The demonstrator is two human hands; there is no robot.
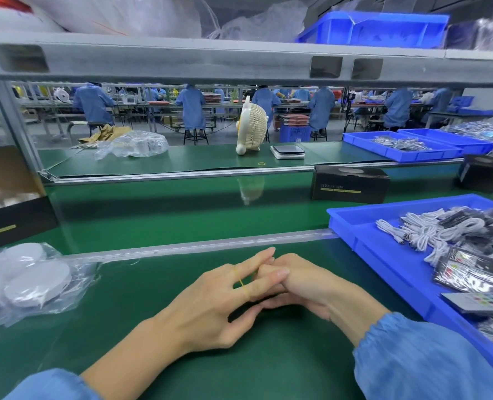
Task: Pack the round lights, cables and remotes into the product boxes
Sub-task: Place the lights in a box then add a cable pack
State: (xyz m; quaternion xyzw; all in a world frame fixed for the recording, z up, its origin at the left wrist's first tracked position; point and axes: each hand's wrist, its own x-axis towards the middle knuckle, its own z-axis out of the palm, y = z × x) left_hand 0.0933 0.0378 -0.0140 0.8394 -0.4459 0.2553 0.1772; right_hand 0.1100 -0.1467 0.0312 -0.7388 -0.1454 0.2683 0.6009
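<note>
Both hands rest together mid-table, the left hand (210, 298) over the right hand (303, 284), fingers loose, holding nothing. Lights (34, 280) sit bagged left, cables (430, 229) and remotes (482, 272) in the tray (384, 246) right, a box (350, 184) beyond; best to fetch that box first.

Head view looks forward and down, close over the bench (158, 284).

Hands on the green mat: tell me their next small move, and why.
Probably the left hand should part from the right hand and reach for the bagged round lights beside it. Both hands rest together holding no product, a yellow rubber band is looped round the left fingers, and nothing is packed yet.
</note>
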